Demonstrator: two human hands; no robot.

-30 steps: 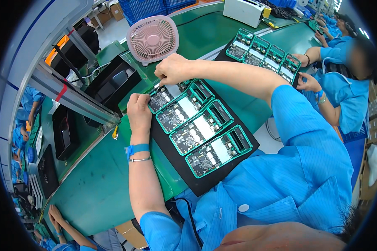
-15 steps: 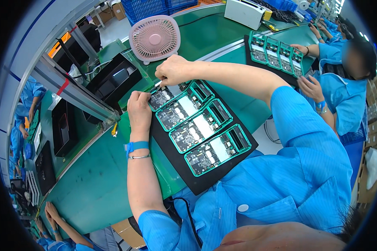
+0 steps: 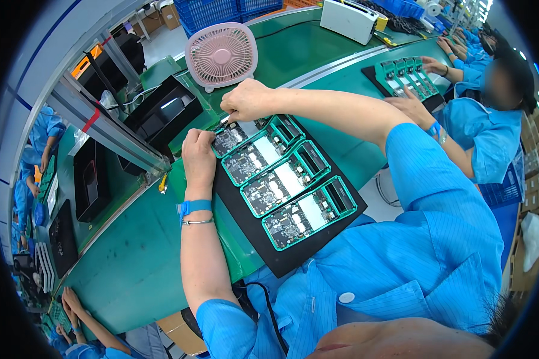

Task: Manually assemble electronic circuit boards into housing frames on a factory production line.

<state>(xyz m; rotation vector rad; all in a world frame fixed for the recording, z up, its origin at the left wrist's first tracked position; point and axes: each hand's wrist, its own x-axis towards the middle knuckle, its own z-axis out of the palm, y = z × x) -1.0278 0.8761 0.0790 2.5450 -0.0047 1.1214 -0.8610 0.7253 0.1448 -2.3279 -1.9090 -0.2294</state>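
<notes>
A black tray [image 3: 281, 263] on the bench in front of me bears several green-framed device housings, each with a dark circuit board inside, lined up in a slanting row. At the far left end of the row, my left hand [image 3: 199, 152] curls its fingers over the edge of the farthest housing [image 3: 229, 139]. My right hand [image 3: 247, 100] reaches across from the right and pinches at that housing's upper edge. Whatever lies between its fingertips is hidden. The nearest housing [image 3: 308, 214] lies untouched.
Behind my hands stands a pink fan [image 3: 221, 55]. A metal post [image 3: 111, 134] and black boxes [image 3: 164, 113] are at the left. To the right, a co-worker [image 3: 491, 119] handles a similar tray of housings [image 3: 407, 78]. A white device [image 3: 348, 23] stands at the back.
My hands stay almost in the same place on the farthest housing. At the right, the co-worker's tray has been lowered and tilted flatter, and one of that person's hands has moved left over it.
</notes>
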